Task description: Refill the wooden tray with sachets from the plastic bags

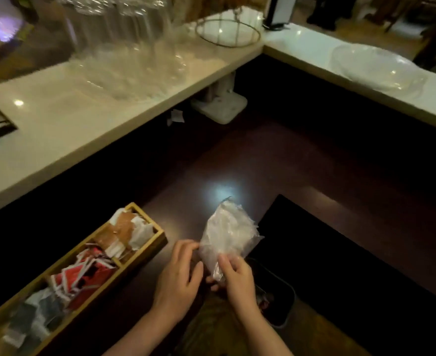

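Observation:
A long wooden tray (145, 249) with three compartments lies at the lower left on the dark counter. Its far compartment holds brown and white sachets (128, 233), the middle one red sachets (85, 273), the near one grey sachets (35, 317). To its right I hold up a crumpled clear plastic bag (227, 232). My right hand (235, 278) pinches the bag's lower end. My left hand (179, 273) touches the bag's left edge with its fingertips. I cannot tell what is inside the bag.
A dark bin (281, 301) stands below the counter's edge under my right hand. A raised white ledge (83, 140) runs behind, carrying clear glassware (124, 47), a wire-rimmed stand (228, 32) and a clear bowl (376, 68). A black mat (327, 253) lies on the right.

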